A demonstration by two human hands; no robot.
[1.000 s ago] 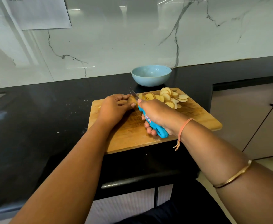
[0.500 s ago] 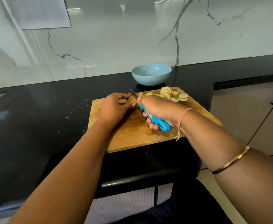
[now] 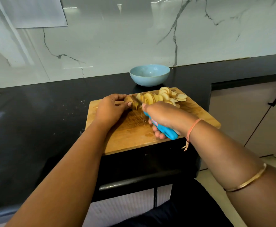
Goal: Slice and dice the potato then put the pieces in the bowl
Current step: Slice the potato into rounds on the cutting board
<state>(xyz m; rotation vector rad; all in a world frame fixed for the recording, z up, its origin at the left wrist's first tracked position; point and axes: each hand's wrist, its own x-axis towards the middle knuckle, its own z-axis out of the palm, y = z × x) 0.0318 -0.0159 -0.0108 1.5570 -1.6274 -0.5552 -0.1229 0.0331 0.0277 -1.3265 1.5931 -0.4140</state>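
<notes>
The left hand pins the potato stub to the board so the right hand, gripping a blue-handled knife, can slice it, finished rounds heaped at the far edge nearest the waiting bowl.

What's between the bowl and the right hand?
Head view: a pile of potato slices on the board, far end, plus a strip of bare counter just before the bowl.

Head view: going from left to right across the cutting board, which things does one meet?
left hand → potato → slices. The right hand and the knife overlap the slices, so they have no clear place in the order.
</notes>
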